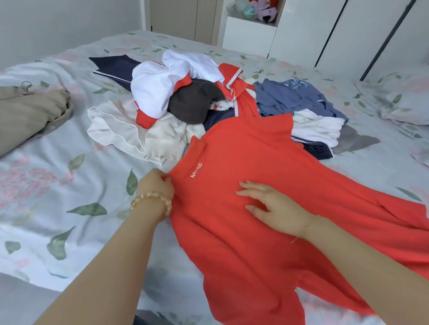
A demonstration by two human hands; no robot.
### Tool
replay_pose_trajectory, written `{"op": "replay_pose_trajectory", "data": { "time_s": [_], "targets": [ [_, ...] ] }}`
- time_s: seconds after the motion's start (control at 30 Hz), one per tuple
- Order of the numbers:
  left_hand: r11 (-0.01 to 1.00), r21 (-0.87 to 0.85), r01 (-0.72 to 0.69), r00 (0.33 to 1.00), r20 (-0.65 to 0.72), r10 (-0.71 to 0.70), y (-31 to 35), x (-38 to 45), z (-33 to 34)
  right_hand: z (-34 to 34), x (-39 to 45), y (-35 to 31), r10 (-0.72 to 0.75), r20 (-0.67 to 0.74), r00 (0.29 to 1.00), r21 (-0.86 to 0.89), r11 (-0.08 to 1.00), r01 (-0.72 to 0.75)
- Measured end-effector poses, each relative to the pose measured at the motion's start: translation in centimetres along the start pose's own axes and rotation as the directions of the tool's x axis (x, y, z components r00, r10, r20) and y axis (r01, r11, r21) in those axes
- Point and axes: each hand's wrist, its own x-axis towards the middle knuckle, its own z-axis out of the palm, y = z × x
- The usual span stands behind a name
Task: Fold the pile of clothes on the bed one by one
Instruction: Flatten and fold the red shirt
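One red polo shirt (269,208) spread on the near bed (29,208), two hands on it.
Left hand (156,183) pinches its shoulder edge; right hand (277,209) presses flat, fingers apart; one clothes pile (188,100) beyond.

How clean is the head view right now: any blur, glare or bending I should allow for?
Head view: light is soft and even, no glare on the red shirt; wardrobe lines bow from the wide lens; the plush toys at the back look soft; the left hand and right hand are sharp enough.
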Motion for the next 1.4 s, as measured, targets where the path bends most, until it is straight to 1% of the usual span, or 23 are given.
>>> {"op": "replay_pose_trajectory", "data": {
  "time_s": [0.03, 0.07, 0.13, 0.17, 0.23, 0.27, 0.33, 0.4, 0.43, 0.5, 0.57, 0.7, 0.77, 0.83, 0.9, 0.97, 1.03, 1.07, 1.13, 1.2, 1.3, 1.37, 1.4],
  "targets": [
    [0.998, 0.06, 0.004, 1.0, -0.019, -0.003, 0.1, -0.5, 0.1, 0.0, -1.7, 0.0, 0.008, -0.009, 1.0, -0.004, 1.0, -0.008],
    [0.987, 0.163, -0.015, 0.999, -0.039, 0.022, 0.4, -1.1, 0.3, -0.1, -3.5, 0.1, 0.016, -0.016, 1.0, -0.008, 1.0, -0.017],
    [0.926, 0.368, -0.086, 0.986, -0.099, 0.131, 1.4, -2.4, 0.6, -0.5, -6.9, 0.5, 0.038, -0.036, 0.999, -0.016, 0.999, -0.039],
    [0.902, 0.412, -0.131, 0.971, -0.132, 0.201, 2.0, -3.0, 0.7, -0.8, -8.6, 0.9, 0.052, -0.051, 0.997, -0.02, 0.998, -0.053],
    [0.88, 0.402, -0.251, 0.933, -0.14, 0.33, 3.6, -4.4, 1.6, -1.6, -11.7, 1.8, 0.092, -0.089, 0.992, -0.029, 0.995, -0.095],
    [0.868, 0.381, -0.32, 0.92, -0.095, 0.381, 4.5, -5.3, 2.3, -2.0, -13.1, 2.3, 0.117, -0.109, 0.987, -0.031, 0.992, -0.121],
    [0.795, 0.374, -0.477, 0.87, 0.071, 0.488, 6.5, -7.4, 4.3, -3.0, -15.4, 3.6, 0.171, -0.165, 0.971, -0.017, 0.984, -0.177],
    [0.691, 0.35, -0.633, 0.773, 0.239, 0.587, 8.1, -9.4, 6.5, -3.9, -17.4, 5.1, 0.235, -0.246, 0.941, 0.031, 0.972, -0.234],
    [0.652, 0.324, -0.685, 0.728, 0.297, 0.617, 8.8, -10.2, 7.6, -4.3, -18.1, 5.9, 0.269, -0.291, 0.918, 0.062, 0.963, -0.263],
    [0.612, 0.284, -0.738, 0.673, 0.373, 0.639, 10.0, -11.3, 9.4, -5.2, -19.4, 7.9, 0.353, -0.366, 0.861, 0.132, 0.936, -0.327],
    [0.587, 0.266, -0.764, 0.64, 0.424, 0.641, 11.3, -11.8, 11.3, -6.3, -20.2, 10.3, 0.434, -0.42, 0.797, 0.193, 0.901, -0.389],
    [0.515, 0.257, -0.818, 0.568, 0.504, 0.651, 15.3, -12.0, 15.7, -8.7, -21.1, 15.6, 0.562, -0.529, 0.636, 0.309, 0.826, -0.472],
    [0.472, 0.266, -0.841, 0.537, 0.525, 0.66, 18.0, -11.2, 18.0, -10.2, -21.0, 18.5, 0.617, -0.512, 0.598, 0.348, 0.785, -0.512],
    [0.424, 0.272, -0.864, 0.503, 0.531, 0.682, 20.8, -9.8, 20.2, -11.5, -20.8, 21.5, 0.682, -0.439, 0.585, 0.355, 0.73, -0.585],
    [0.385, 0.277, -0.881, 0.474, 0.53, 0.703, 23.6, -8.0, 22.4, -12.2, -20.8, 24.6, 0.756, -0.371, 0.54, 0.367, 0.653, -0.662],
    [0.357, 0.302, -0.884, 0.467, 0.544, 0.697, 26.0, -6.3, 24.5, -11.8, -20.7, 27.2, 0.813, -0.318, 0.487, 0.405, 0.581, -0.706],
    [0.322, 0.333, -0.886, 0.462, 0.581, 0.67, 27.7, -5.0, 26.5, -10.9, -20.2, 29.0, 0.82, -0.3, 0.488, 0.371, 0.572, -0.732],
    [0.315, 0.355, -0.88, 0.473, 0.602, 0.643, 28.3, -4.4, 27.3, -10.5, -20.0, 29.8, 0.817, -0.31, 0.486, 0.357, 0.574, -0.737],
    [0.324, 0.401, -0.857, 0.515, 0.642, 0.568, 28.7, -3.3, 28.4, -10.4, -19.8, 30.6, 0.82, -0.348, 0.455, 0.4, 0.569, -0.719],
    [0.366, 0.384, -0.847, 0.53, 0.662, 0.53, 28.4, -2.2, 28.7, -10.6, -19.9, 31.0, 0.801, -0.408, 0.437, 0.466, 0.595, -0.655],
    [0.482, 0.236, -0.844, 0.514, 0.612, 0.601, 28.0, -1.4, 28.6, -10.6, -19.9, 31.5, 0.753, -0.502, 0.425, 0.553, 0.657, -0.512],
    [0.544, 0.139, -0.827, 0.525, 0.537, 0.661, 28.4, -1.2, 28.5, -10.7, -19.7, 32.2, 0.729, -0.56, 0.394, 0.553, 0.683, -0.477],
    [0.555, 0.118, -0.823, 0.533, 0.495, 0.686, 28.7, -1.2, 28.0, -11.1, -19.6, 32.2, 0.715, -0.585, 0.382, 0.55, 0.697, -0.46]
  ]
}}
